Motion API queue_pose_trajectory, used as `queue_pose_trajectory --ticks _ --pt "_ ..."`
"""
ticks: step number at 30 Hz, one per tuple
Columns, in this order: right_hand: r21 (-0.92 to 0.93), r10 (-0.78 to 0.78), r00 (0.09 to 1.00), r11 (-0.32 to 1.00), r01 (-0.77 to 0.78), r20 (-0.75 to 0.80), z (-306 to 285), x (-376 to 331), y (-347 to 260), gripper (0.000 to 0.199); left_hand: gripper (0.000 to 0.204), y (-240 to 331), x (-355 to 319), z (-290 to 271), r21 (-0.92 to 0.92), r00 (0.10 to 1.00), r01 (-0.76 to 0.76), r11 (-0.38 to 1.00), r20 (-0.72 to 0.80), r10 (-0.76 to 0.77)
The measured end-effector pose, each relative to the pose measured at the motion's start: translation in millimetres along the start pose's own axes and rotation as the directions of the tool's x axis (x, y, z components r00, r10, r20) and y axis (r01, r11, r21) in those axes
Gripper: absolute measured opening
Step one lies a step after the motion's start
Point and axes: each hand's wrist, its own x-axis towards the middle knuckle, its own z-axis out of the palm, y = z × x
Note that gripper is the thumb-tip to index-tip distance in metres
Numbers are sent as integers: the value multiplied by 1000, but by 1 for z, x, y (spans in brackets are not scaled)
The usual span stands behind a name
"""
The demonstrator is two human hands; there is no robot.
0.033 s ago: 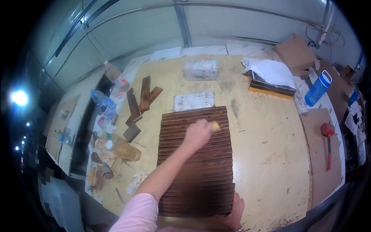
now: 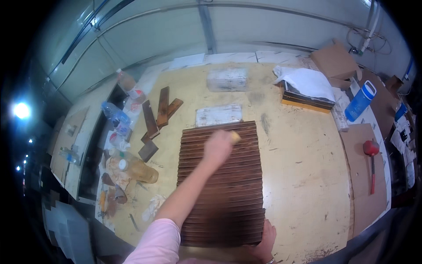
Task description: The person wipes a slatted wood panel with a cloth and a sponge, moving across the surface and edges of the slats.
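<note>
A dark brown panel of ridged wooden slats (image 2: 237, 189) lies on the worktable, running away from me. My left hand (image 2: 218, 148) is over its far half, closed on a small yellow sponge-like pad (image 2: 236, 137) that shows past the fingers at the slats. The hand is slightly blurred. At the panel's near right corner, my right hand (image 2: 267, 242) grips the edge, its fingers along the right side and part of it hidden. Just beyond the panel's far edge is a white wrapped block (image 2: 218, 115).
The pale tabletop (image 2: 303, 189) is stained. Left are loose wooden strips (image 2: 151, 119), a bottle of yellowish liquid (image 2: 140, 170) and plastic bottles (image 2: 116, 115). Right are a red mallet (image 2: 371, 149), a blue bottle (image 2: 361, 102) and a white cloth (image 2: 307, 80) over a stack.
My left hand has slid a little to the left over the slats with the yellow pad. My right hand keeps its place at the corner. The whole view shifts slightly.
</note>
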Motion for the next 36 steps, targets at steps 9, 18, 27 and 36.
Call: queue_pose_trajectory --ticks 9,18,27,36 --pt "39 48 998 998 -49 49 -5 -5 -1 120 43 26 18 -20 -214 976 -217 953 -10 220" --pt "44 61 996 997 -65 70 -7 -10 3 124 39 -18 12 -25 -81 950 -267 960 143 276" --pt "35 3 1000 999 -3 7 -1 -14 7 124 37 -151 -58 -129 328 955 -160 931 290 62" --pt "24 30 999 999 -31 37 -3 -12 6 127 32 -34 -10 -37 -112 968 -244 963 37 249"
